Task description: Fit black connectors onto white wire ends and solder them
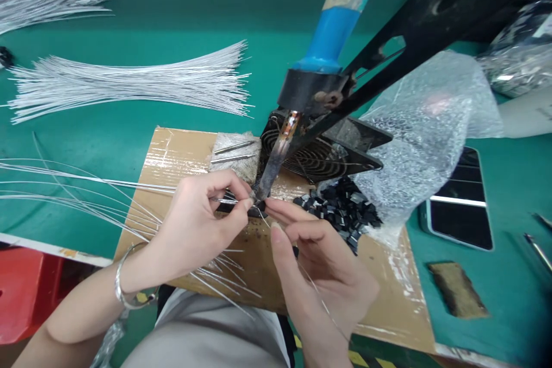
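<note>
At the centre of the frame, the left hand (196,213) pinches a thin white wire (86,183) between thumb and forefinger, its grip closed on the wire's end right at the tip of the blue-handled soldering iron (302,98) that slants down from a black metal stand (414,29). The right hand (319,259) meets it from the lower right, fingertips (273,207) closed on a fine strand of solder wire (321,299). Both work over a taped brown cardboard sheet (181,152) on the green bench (129,69). Small black plastic parts (340,210) are heaped just right; a black fan grille (319,155) sits behind.
</note>
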The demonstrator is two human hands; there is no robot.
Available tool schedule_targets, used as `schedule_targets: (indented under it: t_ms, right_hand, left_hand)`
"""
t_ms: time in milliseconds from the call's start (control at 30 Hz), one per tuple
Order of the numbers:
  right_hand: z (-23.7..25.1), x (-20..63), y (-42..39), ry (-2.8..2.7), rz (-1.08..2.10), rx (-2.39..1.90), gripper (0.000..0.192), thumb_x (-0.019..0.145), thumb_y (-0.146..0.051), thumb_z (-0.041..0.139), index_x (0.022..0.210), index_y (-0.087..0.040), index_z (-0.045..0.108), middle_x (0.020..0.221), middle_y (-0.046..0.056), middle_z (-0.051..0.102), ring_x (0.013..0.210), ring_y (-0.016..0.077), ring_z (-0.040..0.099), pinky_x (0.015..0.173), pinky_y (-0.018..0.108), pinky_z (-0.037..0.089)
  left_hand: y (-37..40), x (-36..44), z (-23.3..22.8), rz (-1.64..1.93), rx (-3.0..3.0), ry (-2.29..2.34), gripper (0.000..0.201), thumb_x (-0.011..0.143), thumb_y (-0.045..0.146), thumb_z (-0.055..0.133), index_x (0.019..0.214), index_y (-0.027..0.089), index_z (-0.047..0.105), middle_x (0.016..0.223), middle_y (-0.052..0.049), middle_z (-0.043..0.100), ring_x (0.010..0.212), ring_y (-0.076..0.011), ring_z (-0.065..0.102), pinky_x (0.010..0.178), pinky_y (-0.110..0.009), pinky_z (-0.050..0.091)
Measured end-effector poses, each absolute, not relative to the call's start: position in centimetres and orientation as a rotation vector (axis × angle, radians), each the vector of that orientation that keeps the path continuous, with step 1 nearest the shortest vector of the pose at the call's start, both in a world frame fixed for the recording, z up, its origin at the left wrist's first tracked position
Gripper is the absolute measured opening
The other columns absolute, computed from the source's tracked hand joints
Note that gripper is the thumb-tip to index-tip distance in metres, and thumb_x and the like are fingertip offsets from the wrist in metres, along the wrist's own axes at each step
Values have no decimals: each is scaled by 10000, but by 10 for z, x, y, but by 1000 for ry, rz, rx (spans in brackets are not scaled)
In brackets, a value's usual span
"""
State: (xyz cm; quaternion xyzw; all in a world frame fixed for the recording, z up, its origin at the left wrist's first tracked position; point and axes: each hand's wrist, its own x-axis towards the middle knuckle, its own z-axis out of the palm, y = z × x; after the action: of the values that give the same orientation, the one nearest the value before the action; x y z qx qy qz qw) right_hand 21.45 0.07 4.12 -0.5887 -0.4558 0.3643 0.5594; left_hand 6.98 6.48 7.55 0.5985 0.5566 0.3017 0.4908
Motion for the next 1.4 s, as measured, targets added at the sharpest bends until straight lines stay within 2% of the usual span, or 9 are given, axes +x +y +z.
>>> schedule_targets:
  t_ms: [300, 633, 1067, 1233, 1400]
  right_hand:
    - [39, 216, 1, -1092, 858, -1399, 174, 926, -206, 705, 773, -225, 625, 1106, 80, 809, 1073, 249, 768, 880, 369, 616]
    - [38, 216, 1, -1114, 838, -1401, 150, 920, -195, 715, 790, -230, 647, 1111, 53, 810, 1073, 226, 768, 866, 329, 601]
    - [34, 219, 1, -1192, 774, -1366, 132, 891, -157, 737, 807, -224, 661, 1105, 68, 817, 1025, 244, 786, 777, 323, 638]
    - [35, 217, 0, -1133, 793, -1392, 152, 915, -183, 719, 787, -221, 647, 1095, 75, 817, 1055, 249, 780, 856, 346, 635]
    - [39, 215, 1, -1117, 800, -1420, 150, 916, -208, 728, 783, -223, 659, 1090, 73, 818, 1034, 251, 785, 860, 354, 633]
  left_hand:
    - [65, 70, 74, 716, 1453, 1375, 87, 832, 144, 648, 752, 173, 664, 851, -44, 750, 799, -181, 674, 643, -293, 468]
    - [64, 70, 74, 726, 1441, 1357, 84, 821, 136, 643, 746, 169, 664, 821, -47, 738, 775, -185, 658, 643, -304, 471]
    - [64, 70, 75, 742, 1454, 1347, 87, 827, 132, 648, 752, 171, 669, 826, -45, 741, 780, -181, 666, 643, -296, 476]
    - [64, 70, 74, 750, 1447, 1329, 101, 842, 127, 638, 754, 170, 663, 828, -45, 740, 788, -180, 667, 647, -295, 474]
    - [63, 70, 75, 747, 1459, 1326, 100, 842, 120, 640, 757, 170, 662, 829, -42, 740, 775, -175, 663, 640, -292, 471]
